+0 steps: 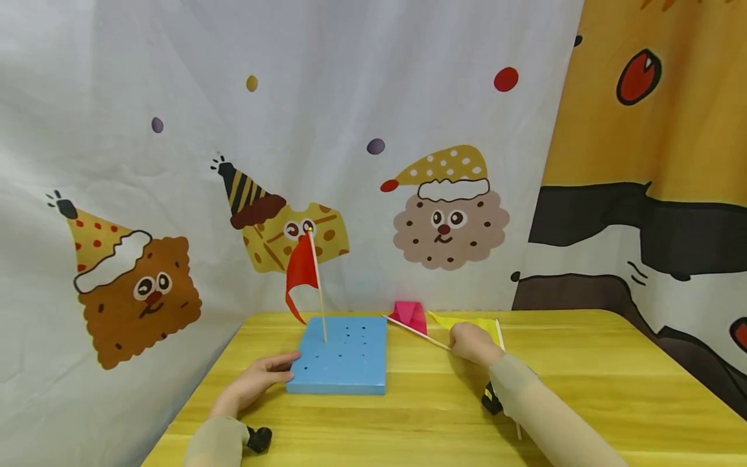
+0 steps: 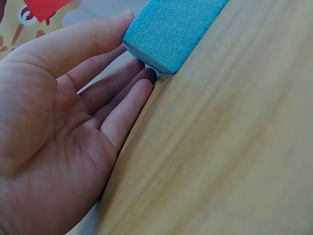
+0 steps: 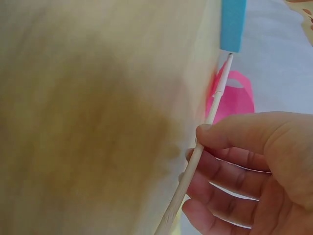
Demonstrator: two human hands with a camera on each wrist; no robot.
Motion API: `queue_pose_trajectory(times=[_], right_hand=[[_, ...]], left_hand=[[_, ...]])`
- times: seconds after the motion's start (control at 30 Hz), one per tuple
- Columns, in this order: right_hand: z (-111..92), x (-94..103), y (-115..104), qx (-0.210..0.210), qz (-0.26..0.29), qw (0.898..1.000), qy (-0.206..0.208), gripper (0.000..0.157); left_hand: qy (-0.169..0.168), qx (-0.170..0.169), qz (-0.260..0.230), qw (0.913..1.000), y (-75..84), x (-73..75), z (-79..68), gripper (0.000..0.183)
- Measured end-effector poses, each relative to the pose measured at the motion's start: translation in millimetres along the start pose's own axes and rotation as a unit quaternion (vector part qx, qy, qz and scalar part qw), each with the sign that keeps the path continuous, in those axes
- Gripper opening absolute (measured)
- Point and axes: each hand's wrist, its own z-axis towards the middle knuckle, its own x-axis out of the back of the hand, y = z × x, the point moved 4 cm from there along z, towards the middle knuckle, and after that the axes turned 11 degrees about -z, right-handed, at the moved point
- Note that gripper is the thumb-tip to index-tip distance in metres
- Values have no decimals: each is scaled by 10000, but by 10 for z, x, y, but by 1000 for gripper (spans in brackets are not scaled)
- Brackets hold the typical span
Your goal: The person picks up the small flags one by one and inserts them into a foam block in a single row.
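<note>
A blue foam block [image 1: 341, 374] with several small holes in its top lies on the table. A red flag [image 1: 302, 267] stands upright in it, its thin wooden stick set near the back left. My left hand [image 1: 257, 381] rests at the block's left edge; in the left wrist view the thumb is at its upper corner and the fingers extend low along its side. My right hand [image 1: 474, 344] pinches the wooden stick of a pink flag [image 1: 410, 316] between thumb and fingers. In the right wrist view the stick [image 3: 195, 159] slants up, its tip close to the block.
A yellow flag [image 1: 461, 319] lies beyond my right hand, its stick [image 1: 519, 431] running toward me under the right forearm. The wooden table [image 1: 432, 421] ends at a printed cloth backdrop [image 1: 350, 65]. A black wrist device [image 1: 259, 440] is on my left wrist.
</note>
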Motion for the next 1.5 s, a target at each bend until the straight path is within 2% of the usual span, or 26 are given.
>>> queue_pose_trajectory(times=[0.27, 0.43, 0.63, 1.27, 1.5], right_hand=[[-12, 133, 70, 58, 578, 9982, -155, 16], [-26, 238, 87, 23, 1086, 9938, -249, 7], [-18, 330, 119, 148, 1439, 9894, -115, 5], [59, 796, -40, 484, 1712, 9832, 410, 6], [72, 882, -129, 585, 1752, 9808, 625, 6]], left_hand=[[-120, -29, -47, 9999, 11, -20, 12, 57], [-84, -44, -70, 9999, 22, -20, 9, 57], [-72, -23, -22, 10000, 15, -5, 2, 57], [-111, -23, -63, 9999, 12, -19, 3, 58], [-122, -1, -59, 9999, 17, -12, 13, 58]])
